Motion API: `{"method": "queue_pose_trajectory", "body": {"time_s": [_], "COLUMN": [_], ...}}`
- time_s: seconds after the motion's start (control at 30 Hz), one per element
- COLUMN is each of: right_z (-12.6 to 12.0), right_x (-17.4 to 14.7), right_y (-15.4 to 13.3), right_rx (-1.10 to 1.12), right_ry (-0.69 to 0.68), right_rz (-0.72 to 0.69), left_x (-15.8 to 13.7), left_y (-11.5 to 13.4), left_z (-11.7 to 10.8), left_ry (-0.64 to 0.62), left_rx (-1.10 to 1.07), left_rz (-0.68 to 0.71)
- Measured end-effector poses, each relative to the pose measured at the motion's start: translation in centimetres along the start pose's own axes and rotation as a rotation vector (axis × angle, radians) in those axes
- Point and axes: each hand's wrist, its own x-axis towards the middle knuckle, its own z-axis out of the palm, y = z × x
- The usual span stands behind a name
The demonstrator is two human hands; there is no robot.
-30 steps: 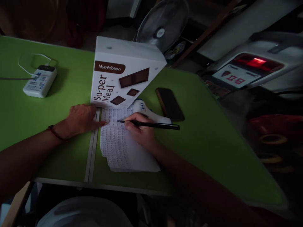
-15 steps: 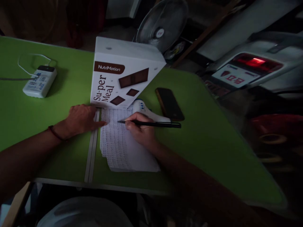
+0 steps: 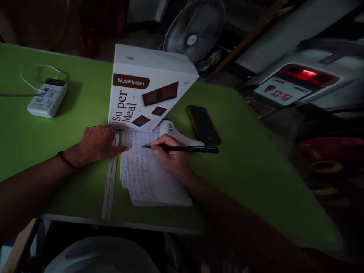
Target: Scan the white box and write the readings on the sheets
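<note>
A black pen (image 3: 196, 149) is pinched in my right hand (image 3: 170, 157), its tip at the lined rows of small writing on a stack of paper (image 3: 167, 189). Those rows fill the left part of the sheet, while its right part is blank. My left hand (image 3: 98, 143) lies on the table with its thumb stretched out onto the sheet's left edge. Just beyond the paper stands a white box (image 3: 125, 100) lettered "NutriMotion Su-per Meal". A white handheld device with blue buttons (image 3: 182, 137) lies behind my right hand, partly covered by it.
On the green table (image 3: 241, 182), a dark phone (image 3: 203, 125) lies right of the box. A white power adapter (image 3: 48, 98) with cables lies at the left. Behind the table stand a fan (image 3: 195, 32) and a white machine with a red-lit panel (image 3: 308, 76).
The pen tip and my right hand have shifted very slightly to the right across the paper. My left hand, the box and the other things stay where they were.
</note>
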Motion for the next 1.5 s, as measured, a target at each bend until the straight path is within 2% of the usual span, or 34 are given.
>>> {"method": "queue_pose_trajectory", "body": {"time_s": [0.3,0.63,1.17,1.5], "right_z": [0.04,-0.22,-0.15,-0.1], "right_x": [-0.15,-0.02,-0.16,-0.15], "right_y": [-0.12,-0.16,-0.13,-0.19], "right_rx": [0.043,0.029,0.043,-0.042], "right_ry": [-0.027,-0.074,-0.033,0.0], "right_rz": [0.002,-0.093,-0.045,-0.14], "left_x": [0.02,0.14,0.17,0.38], "left_y": [-0.01,-0.21,-0.32,-0.44], "left_z": [0.03,0.34,0.57,0.86], "left_ry": [0.003,0.028,0.046,0.084], "left_rx": [-0.001,-0.015,-0.048,-0.072], "left_rz": [0.005,0.013,0.02,0.021]}}
